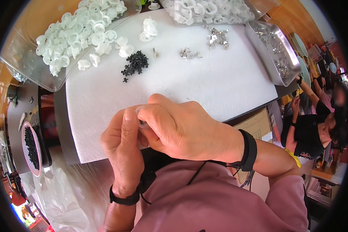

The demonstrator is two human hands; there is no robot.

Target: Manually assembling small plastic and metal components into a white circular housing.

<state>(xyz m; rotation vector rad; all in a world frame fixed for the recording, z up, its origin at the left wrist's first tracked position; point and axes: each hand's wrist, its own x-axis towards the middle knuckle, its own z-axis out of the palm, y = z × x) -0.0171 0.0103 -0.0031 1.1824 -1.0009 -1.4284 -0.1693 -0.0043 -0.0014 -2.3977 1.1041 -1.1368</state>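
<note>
My left hand (121, 145) and my right hand (185, 129) meet over the near edge of the white foam sheet (100, 100). Pinched between their fingers is a small translucent white plastic part (142, 120), mostly covered by the fingertips. Something darker shows at it, too small to make out. Beyond the hands lies a heap of small black cross-shaped pieces (136, 63). Further right on the foam are a few small metal clips (187, 53) and a single one (156, 53). A larger cluster of metal clips (218, 38) sits near the far edge.
A clear bin (52, 83) with many white plastic parts stands far left; a few parts lie beside it. At the back is a bag of similar parts (210, 11). A metal tray (265, 60) of clips stands right. Left, a pink bowl (38, 170) holds black pieces. A co-worker (309, 133) sits right.
</note>
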